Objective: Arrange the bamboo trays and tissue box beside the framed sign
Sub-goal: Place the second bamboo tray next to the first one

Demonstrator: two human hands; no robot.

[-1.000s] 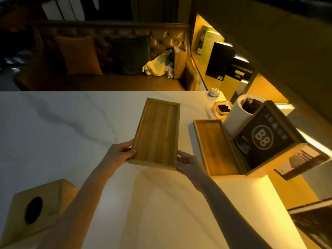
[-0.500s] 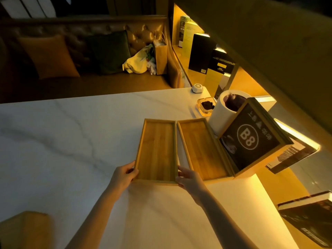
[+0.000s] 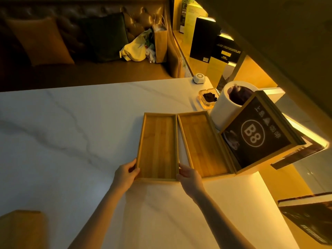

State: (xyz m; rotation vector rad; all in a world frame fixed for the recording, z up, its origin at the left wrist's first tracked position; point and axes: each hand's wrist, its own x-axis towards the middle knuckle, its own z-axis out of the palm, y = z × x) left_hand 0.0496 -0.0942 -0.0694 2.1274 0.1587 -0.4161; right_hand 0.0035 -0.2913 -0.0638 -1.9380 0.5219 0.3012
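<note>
Two shallow bamboo trays lie side by side on the white marble table. The right tray rests against the base of the framed "B8" sign. The left tray sits flat just left of it, their long sides almost touching. My left hand grips the left tray's near left corner. My right hand holds its near right corner, in the gap between the trays. The bamboo tissue box stands at the table's near left corner, cut off by the frame edge.
Behind the sign stand a white cylindrical bin, a glass ashtray and a small white call button. A lit shelf with books runs along the right. A sofa with cushions and bags lies beyond the table's far edge.
The left tray came down from the air and to the right, and now lies flat beside the right tray. Both hands still hold its near corners.
</note>
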